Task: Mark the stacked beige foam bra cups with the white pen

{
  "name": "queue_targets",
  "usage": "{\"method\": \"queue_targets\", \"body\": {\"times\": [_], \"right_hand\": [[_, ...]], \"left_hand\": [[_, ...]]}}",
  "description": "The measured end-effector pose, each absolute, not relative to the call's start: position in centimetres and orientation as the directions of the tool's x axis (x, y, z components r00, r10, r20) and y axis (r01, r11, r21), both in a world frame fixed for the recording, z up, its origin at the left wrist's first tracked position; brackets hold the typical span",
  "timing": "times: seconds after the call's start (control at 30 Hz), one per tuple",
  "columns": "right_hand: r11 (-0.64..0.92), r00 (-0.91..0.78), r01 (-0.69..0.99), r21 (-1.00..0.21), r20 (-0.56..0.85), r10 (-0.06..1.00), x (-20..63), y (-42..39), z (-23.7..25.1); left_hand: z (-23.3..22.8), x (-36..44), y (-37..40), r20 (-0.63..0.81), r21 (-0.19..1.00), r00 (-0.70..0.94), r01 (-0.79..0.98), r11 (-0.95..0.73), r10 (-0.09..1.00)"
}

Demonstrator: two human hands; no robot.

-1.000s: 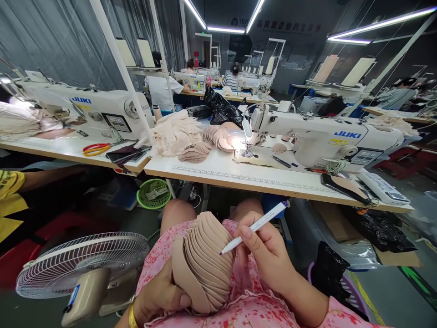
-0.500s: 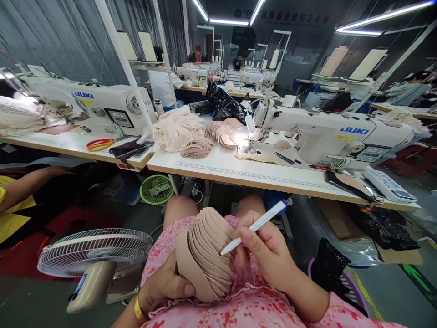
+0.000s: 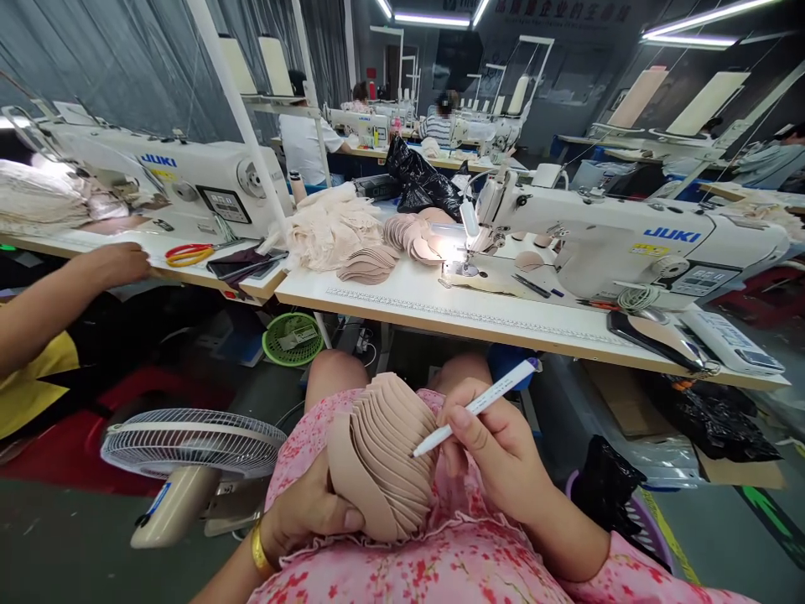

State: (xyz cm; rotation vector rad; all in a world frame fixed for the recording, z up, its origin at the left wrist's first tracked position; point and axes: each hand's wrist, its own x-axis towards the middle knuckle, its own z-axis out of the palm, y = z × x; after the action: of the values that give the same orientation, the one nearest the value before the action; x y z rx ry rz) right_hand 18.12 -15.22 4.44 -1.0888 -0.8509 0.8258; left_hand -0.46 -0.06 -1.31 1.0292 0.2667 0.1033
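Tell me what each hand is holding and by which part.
The left hand grips a fanned stack of beige foam cups at its lower edge, thumb on the front cup. The right hand pinches a white pen near its tip.

White worktable (image 3: 440, 309) w/ ruler strip along front edge carries a Juki sewing machine (image 3: 616, 243), beige cup stacks (image 3: 402, 247), pale fabric heap (image 3: 330, 231), black bag (image 3: 424, 186). Calculator (image 3: 733, 340) at right end.

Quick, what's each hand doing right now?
Left hand: closed on the stack of beige bra cups, on the lap.
Right hand: closed on a white pen, tip at the stack.
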Motion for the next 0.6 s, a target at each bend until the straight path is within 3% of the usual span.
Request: {"method": "queue_targets", "body": {"times": [0.17, 0.37, 0.6], "right_hand": [[0.215, 0.362, -0.092, -0.972, 0.169, 0.917, 17.94, -15.26, 4.5], [0.224, 0.394, -0.089, -0.97, 0.172, 0.903, 18.04, -15.28, 4.67], [0.222, 0.353, -0.097, -0.97, 0.175, 0.919, 18.06, -15.54, 4.67]], "left_hand": [[-1.28, -0.49, 0.31, -0.157, 0.872, 0.979, 0.076, 0.485, 0.131], [-1.65, -0.63, 0.24, -0.197, 0.867, 0.959, 0.073, 0.493, 0.206], [-1.94, -0.46, 0.24, -0.15, 0.868, 0.969, 0.034, 0.496, 0.196]]}}
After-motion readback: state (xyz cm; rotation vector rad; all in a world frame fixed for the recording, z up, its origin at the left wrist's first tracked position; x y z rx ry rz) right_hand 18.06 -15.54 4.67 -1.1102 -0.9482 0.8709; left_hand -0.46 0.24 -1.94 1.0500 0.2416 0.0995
